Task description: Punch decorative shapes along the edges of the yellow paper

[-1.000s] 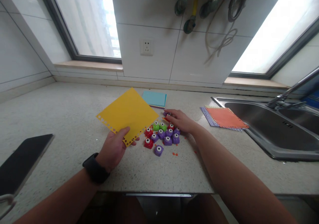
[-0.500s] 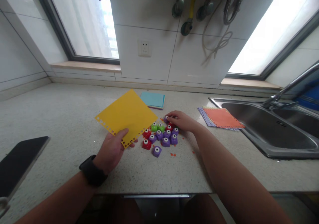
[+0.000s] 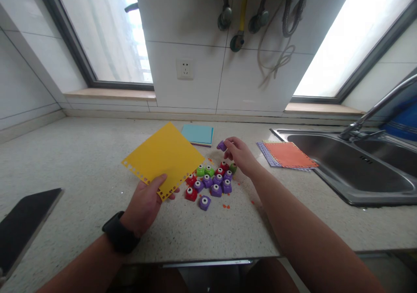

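Note:
A yellow sheet of paper (image 3: 166, 152), with small shapes punched along two of its edges, is gripped at its near corner by my left hand (image 3: 148, 204), thumb on top. Between the thumb and fingers of my right hand (image 3: 239, 152) is a purple craft punch (image 3: 222, 146), lifted off the counter behind the group. Several more small punches in purple, red and green stand close together on the counter, among them a purple punch (image 3: 205, 202) at the front, a red punch (image 3: 190, 193) and a green punch (image 3: 209, 170). Part of the group is hidden by the paper.
A stack of light blue paper (image 3: 198, 134) lies toward the wall. Orange punched paper (image 3: 288, 154) rests on other sheets beside the steel sink (image 3: 325, 167). A dark flat board (image 3: 26, 223) is at the left. Orange paper scraps (image 3: 226, 206) dot the counter (image 3: 182, 236).
My right hand has picked the purple punch up from the back of the group and raised it, uncovering a green punch. My left hand keeps hold of the yellow paper.

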Action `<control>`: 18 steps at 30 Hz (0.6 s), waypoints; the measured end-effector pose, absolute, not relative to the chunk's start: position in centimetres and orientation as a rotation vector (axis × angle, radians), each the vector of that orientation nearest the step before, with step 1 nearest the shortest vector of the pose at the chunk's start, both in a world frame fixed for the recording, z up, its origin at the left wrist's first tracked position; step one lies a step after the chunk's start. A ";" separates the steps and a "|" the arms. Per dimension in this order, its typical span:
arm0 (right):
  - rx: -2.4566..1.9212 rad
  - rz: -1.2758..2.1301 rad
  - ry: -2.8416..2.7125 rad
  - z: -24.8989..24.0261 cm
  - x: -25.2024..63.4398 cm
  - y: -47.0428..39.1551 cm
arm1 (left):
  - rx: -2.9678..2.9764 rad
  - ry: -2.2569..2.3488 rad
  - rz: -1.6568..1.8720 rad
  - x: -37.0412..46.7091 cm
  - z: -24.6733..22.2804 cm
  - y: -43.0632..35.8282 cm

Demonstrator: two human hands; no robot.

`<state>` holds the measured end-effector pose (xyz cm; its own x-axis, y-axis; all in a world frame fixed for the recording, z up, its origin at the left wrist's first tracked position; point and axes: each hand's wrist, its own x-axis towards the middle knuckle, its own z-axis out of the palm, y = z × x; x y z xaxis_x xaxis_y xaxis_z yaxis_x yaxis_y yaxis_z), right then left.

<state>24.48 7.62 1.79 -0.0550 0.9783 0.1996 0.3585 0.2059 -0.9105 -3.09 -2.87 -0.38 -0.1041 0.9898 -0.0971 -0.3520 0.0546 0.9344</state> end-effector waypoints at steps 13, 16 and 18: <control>-0.621 1.467 -1.194 3.5 21.1 3.4 | 0.888 1.126 1.424 -3.2 -0.4 -3.1; -0.600 1.488 -1.221 3.1 20.8 3.2 | 0.872 1.193 1.461 -3.0 0.2 -3.2; -0.565 1.501 -1.248 2.8 20.6 3.0 | 0.874 1.243 1.450 -2.7 0.8 -3.3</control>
<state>20.62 3.02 2.84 -0.3338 0.9080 0.2532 -0.4145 0.0998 -0.9046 -2.75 -3.34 0.79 -0.2446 0.9664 -0.0785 -0.2255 0.0220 0.9740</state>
